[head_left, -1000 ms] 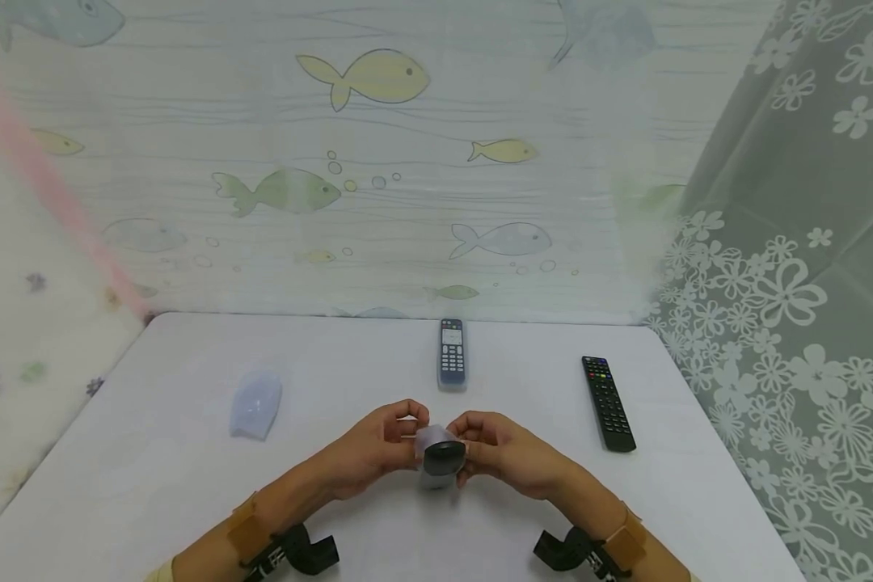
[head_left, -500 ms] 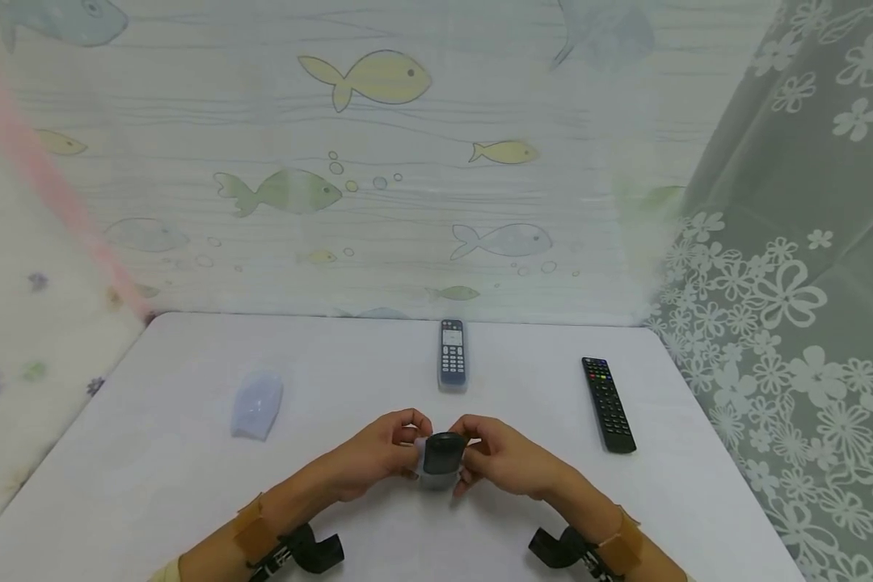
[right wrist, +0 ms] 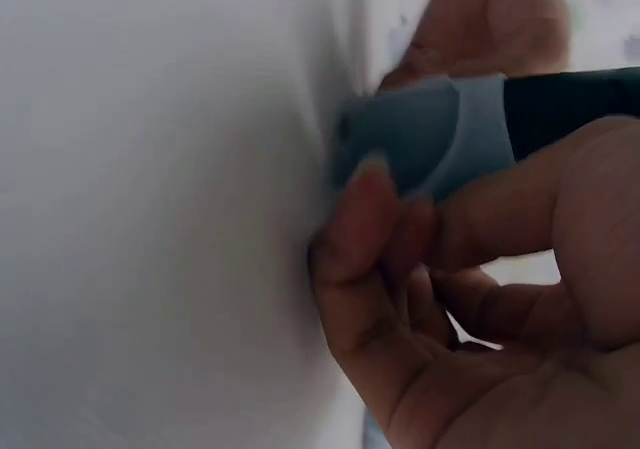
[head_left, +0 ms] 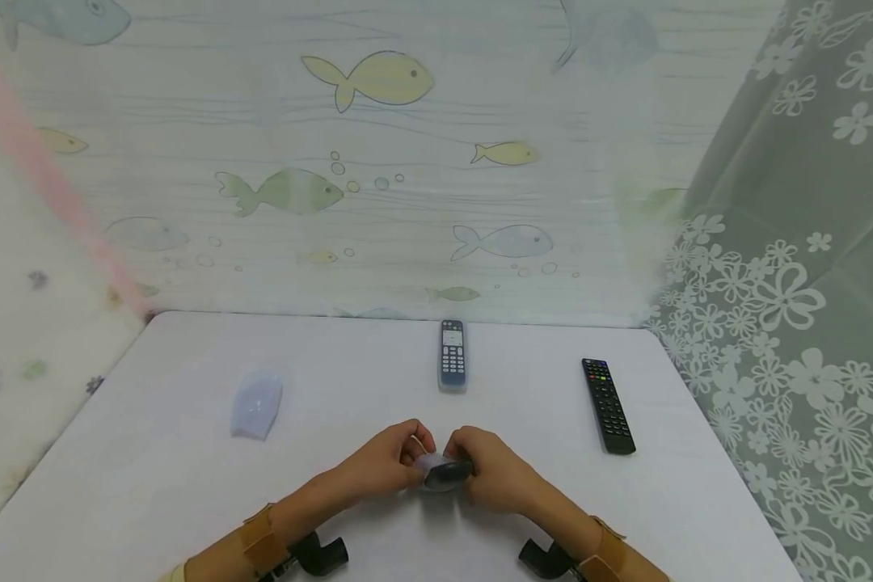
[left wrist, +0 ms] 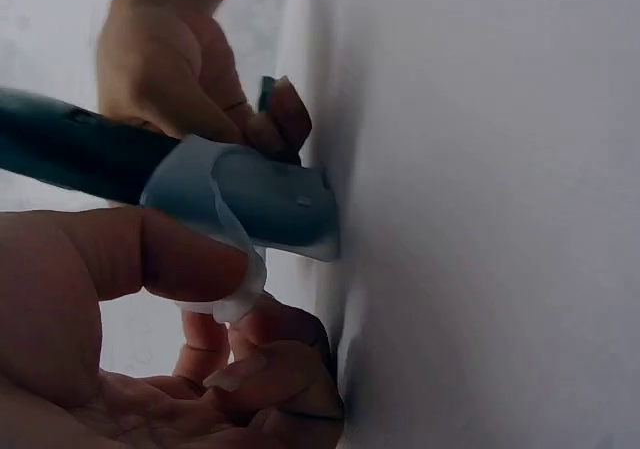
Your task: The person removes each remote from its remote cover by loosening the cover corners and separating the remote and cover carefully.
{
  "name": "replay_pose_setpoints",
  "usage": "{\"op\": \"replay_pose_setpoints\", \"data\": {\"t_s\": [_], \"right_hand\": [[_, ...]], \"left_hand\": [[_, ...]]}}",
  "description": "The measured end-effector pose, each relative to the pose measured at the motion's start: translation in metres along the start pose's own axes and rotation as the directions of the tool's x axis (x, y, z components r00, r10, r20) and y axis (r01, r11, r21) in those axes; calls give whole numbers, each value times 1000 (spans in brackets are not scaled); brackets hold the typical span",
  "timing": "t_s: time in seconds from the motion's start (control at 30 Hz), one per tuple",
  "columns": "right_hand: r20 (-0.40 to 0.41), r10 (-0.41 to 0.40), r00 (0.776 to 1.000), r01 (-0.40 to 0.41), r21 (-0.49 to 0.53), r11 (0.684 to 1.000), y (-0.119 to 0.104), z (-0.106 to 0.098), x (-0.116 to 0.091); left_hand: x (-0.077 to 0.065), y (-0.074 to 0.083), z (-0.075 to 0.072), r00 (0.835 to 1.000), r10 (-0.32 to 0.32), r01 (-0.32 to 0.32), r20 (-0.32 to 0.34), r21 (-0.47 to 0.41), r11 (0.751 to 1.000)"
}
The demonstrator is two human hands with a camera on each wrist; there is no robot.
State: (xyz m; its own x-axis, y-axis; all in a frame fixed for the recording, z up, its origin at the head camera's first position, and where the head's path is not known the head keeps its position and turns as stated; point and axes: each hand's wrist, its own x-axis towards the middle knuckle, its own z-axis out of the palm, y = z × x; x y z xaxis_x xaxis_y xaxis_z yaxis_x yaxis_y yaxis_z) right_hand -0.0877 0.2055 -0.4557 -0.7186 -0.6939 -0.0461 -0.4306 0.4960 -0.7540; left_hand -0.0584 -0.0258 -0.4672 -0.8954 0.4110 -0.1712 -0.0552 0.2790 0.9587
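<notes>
Between both hands, close over the table's near middle, is a dark remote control (head_left: 451, 475) partly inside a translucent silicone cover (left wrist: 190, 184). My left hand (head_left: 387, 461) pinches the cover's loose edge with thumb and fingers, as the left wrist view shows. From the other side my right hand (head_left: 496, 475) grips the sleeved remote, its thumb and curled fingers along the cover (right wrist: 425, 129) in the right wrist view. The bare dark end of the remote (right wrist: 575, 104) sticks out of the cover, while the covered end points down at the tabletop. Fingers hide part of the cover.
A flat translucent cover (head_left: 257, 406) lies on the white table (head_left: 320, 356) at left. A covered remote (head_left: 453, 356) lies at the back middle, and a long black remote (head_left: 609, 406) at right. Patterned curtains (head_left: 407, 186) hang behind and beside the table.
Both hands have come a little nearer the body with the remote. It tipped up, then down again, and its dark end now leans to the right. The right fingers have curled in more.
</notes>
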Motion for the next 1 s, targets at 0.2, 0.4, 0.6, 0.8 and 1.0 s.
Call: {"op": "replay_pose_setpoints", "data": {"t_s": [0.2, 0.4, 0.6, 0.8, 1.0], "right_hand": [[-114, -79, 990, 65, -122, 990, 3, 11, -1], [-166, -91, 982, 66, -147, 987, 6, 15, -3], [-147, -74, 986, 58, -112, 992, 9, 12, -6], [-123, -43, 991, 36, -64, 997, 13, 9, -7], [-77, 3, 997, -3, 3, 1000, 12, 6, -5]], "left_hand": [[-2, -4, 8, 991, 115, -97, -65, 233, 968], [-4, -5, 15, 973, 203, -148, -112, 375, 915], [-3, -9, 14, 982, 178, -142, -69, 366, 920], [0, -11, 9, 995, 90, -94, 37, 158, 983], [1, -7, 8, 997, 23, -20, 77, -42, 999]]}}
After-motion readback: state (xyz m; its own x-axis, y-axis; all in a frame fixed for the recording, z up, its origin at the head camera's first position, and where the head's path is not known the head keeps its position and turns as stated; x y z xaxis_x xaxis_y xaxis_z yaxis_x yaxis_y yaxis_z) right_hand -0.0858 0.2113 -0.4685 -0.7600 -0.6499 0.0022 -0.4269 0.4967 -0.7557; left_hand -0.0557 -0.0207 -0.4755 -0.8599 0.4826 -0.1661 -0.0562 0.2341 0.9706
